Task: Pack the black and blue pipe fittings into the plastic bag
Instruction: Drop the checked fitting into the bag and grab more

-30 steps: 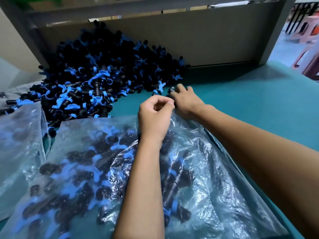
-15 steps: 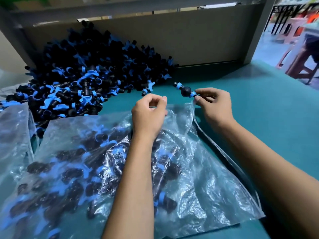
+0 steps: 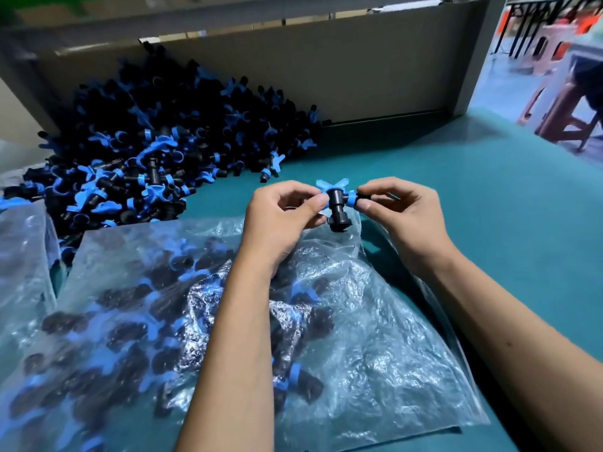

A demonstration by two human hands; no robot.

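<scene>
One black and blue pipe fitting (image 3: 336, 203) is held just above the mouth of the clear plastic bag (image 3: 375, 353). My right hand (image 3: 401, 213) pinches its right blue end. My left hand (image 3: 280, 213) pinches its left side with thumb and forefinger, right where the bag's upper edge is. The bag lies flat on the teal table (image 3: 489, 207), under both forearms, with several fittings inside. A big loose pile of fittings (image 3: 163, 141) is heaped at the back left.
A second clear bag (image 3: 23, 272) lies at the far left. A cardboard wall (image 3: 359, 70) closes off the back of the table. Beyond the table's right edge stand red stools (image 3: 561, 93).
My right hand picked a fitting from the pile's edge and brought it over the bag's mouth. My left hand, which gripped the bag's edge, now also pinches the fitting.
</scene>
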